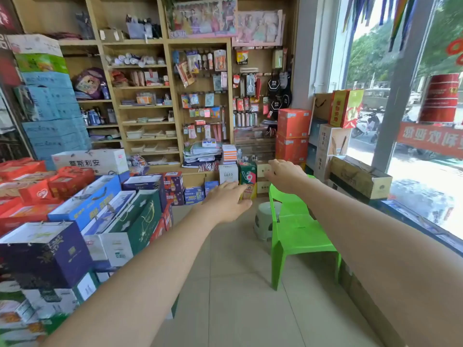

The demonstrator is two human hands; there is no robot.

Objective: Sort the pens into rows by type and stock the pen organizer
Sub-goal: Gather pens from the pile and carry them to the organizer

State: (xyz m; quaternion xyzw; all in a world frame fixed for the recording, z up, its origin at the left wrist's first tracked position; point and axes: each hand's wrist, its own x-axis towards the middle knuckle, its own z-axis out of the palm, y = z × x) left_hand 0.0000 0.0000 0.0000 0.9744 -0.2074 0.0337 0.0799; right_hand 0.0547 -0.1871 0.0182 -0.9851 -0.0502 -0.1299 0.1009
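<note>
Both my arms stretch forward over the shop floor. My left hand (229,202) is held out palm down with relaxed fingers and holds nothing. My right hand (281,174) reaches further ahead, fingers loosely bent, also holding nothing. Far ahead, on the low shelf under the wall display, lie red pens (208,166), and a clear tiered pen organizer (253,146) stands against the wall behind them. Neither hand touches them. Upright pens hang on the pegboard (244,120) above.
A green plastic chair (298,226) and a grey stool (263,219) stand on the tiled floor ahead right. Stacked gift boxes (82,216) fill the left side. Cartons (293,136) and a glass window (413,121) line the right. Small boxes (246,176) sit below the shelf.
</note>
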